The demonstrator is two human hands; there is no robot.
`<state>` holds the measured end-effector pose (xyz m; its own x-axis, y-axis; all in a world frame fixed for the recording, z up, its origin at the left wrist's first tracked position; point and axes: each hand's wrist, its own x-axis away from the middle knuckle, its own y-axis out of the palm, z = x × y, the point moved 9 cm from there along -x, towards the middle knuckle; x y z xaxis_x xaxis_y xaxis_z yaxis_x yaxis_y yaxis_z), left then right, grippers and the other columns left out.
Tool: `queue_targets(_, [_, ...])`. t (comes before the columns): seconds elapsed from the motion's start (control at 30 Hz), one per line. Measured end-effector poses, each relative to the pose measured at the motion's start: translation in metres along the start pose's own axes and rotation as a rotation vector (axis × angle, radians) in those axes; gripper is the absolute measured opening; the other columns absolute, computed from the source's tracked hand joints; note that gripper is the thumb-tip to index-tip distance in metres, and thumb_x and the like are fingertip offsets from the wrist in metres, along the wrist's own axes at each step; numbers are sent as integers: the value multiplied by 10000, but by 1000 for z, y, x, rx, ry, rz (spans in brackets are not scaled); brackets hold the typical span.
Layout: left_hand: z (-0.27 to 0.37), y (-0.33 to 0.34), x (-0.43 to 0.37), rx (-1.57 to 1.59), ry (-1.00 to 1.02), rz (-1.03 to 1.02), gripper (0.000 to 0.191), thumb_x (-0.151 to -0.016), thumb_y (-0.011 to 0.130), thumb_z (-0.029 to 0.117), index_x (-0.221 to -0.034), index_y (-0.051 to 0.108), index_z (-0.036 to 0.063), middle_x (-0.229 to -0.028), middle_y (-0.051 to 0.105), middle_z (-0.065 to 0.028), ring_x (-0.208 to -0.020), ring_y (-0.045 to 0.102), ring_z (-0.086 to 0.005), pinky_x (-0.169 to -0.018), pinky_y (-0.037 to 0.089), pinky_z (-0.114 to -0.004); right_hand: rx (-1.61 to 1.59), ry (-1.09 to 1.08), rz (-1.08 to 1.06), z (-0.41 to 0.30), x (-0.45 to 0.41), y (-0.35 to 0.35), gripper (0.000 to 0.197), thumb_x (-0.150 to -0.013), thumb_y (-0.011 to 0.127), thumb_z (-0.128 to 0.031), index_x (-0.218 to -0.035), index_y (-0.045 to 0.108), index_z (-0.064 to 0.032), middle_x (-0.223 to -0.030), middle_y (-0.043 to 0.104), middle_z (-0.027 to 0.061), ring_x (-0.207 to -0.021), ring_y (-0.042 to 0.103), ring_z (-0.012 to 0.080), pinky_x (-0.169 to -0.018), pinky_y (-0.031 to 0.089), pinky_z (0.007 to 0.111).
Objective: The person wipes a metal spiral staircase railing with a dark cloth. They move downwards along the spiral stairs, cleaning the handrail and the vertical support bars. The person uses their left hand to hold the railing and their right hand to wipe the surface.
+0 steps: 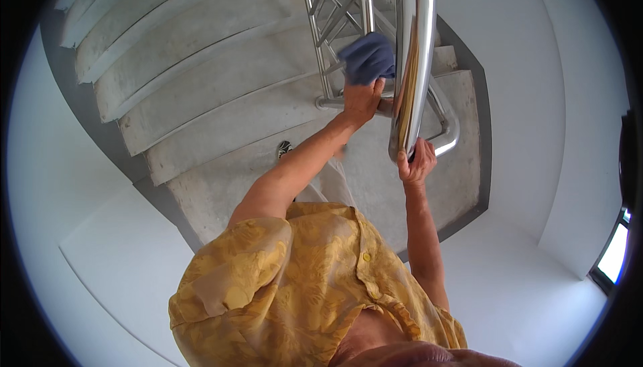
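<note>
A crumpled blue cloth (369, 58) is in my left hand (362, 97), which reaches forward beside the upright metal bars of the stair railing. The cloth lies against or close to a polished upright post (366, 5); whether it touches cannot be told. My right hand (418, 162) grips the near lower end of the thick, shiny metal handrail (416, 65), with the thumb on its left side. Parts of the fingers are hidden behind the rail.
Curved concrete steps (221, 80) fan out at the left, and more steps (444, 58) lie beyond the railing. A bent metal tube (449, 133) joins the rail at the right. White walls (522, 90) stand on both sides. A shoe (284, 148) shows on the landing.
</note>
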<state>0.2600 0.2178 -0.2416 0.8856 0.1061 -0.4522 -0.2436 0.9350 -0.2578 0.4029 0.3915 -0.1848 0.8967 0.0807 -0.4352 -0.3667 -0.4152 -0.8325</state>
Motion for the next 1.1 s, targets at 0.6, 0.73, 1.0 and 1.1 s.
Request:
queue_targets(0.6, [-45, -42, -319, -347, 99, 381, 342, -1019, 546, 278, -927, 633, -40, -878, 660, -301, -895, 653, -469, -835, 502, -550, -3, -12, -10, -16, -11, -3, 593, -923, 562, -637, -788, 557, -60, -629, 489, 98, -592, 538, 331, -617, 415, 410])
queue_targets(0.73, [-63, -24, -255, -328, 37, 291, 406, -1021, 555, 342, -895, 637, -34, -782, 649, -289, -793, 653, -466, -780, 509, -552, -10, -18, 10, -17, -13, -2, 567, -919, 585, -612, -781, 556, -63, -626, 488, 97, -592, 542, 335, -623, 420, 411])
queue_targets(1.0, [-66, 25, -36, 89, -329, 112, 308, -1013, 601, 322, -1154, 622, 49, -1146, 649, -218, -1094, 595, -422, -955, 412, -551, -4, 7, 4, -6, -5, 2, 602, -920, 567, -637, -793, 565, -49, -634, 498, 111, -620, 560, 349, -642, 434, 416])
queue_targets(1.1, [-59, 24, -9, 39, -347, 136, 347, -1034, 572, 332, -1101, 627, -4, -1017, 671, -267, -990, 643, -436, -874, 480, -516, 6, 9, 11, -4, -3, 2, 609, -922, 564, -638, -804, 571, -41, -637, 501, 119, -625, 564, 353, -651, 439, 420])
